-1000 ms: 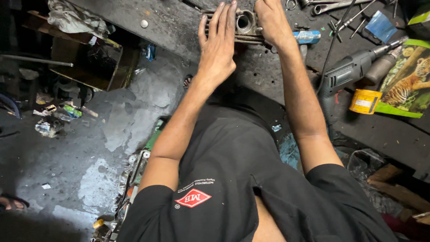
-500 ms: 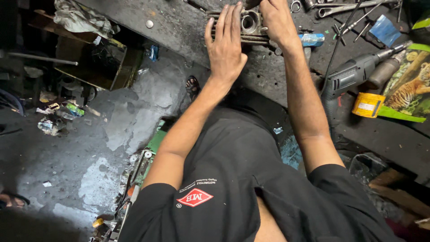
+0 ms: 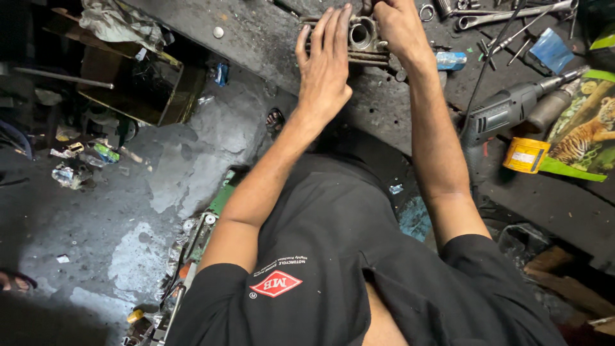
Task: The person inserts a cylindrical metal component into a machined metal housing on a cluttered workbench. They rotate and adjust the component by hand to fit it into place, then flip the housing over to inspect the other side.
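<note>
- Our left hand (image 3: 325, 67): fingers spread flat, pressed against the finned metal cylinder (image 3: 359, 37), gripping nothing.
- Our right hand (image 3: 397, 25): curled over the cylinder's far side, holding it.
- Cylinder: on the dark worktop (image 3: 256, 35), between both hands.
- Electric drill (image 3: 506, 112): lying to the right, apart.

Grey power drill (image 3: 506, 112) beside yellow tin (image 3: 525, 155); wrenches (image 3: 506, 14) (top edge) lie apart.

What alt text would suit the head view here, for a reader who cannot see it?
Seen from above, a person in a black shirt works on a finned metal engine cylinder on a grimy workbench: the left hand lies flat against its side, the right hand grips its top. An electric drill, wrenches and a yellow tin lie to the right.
</note>
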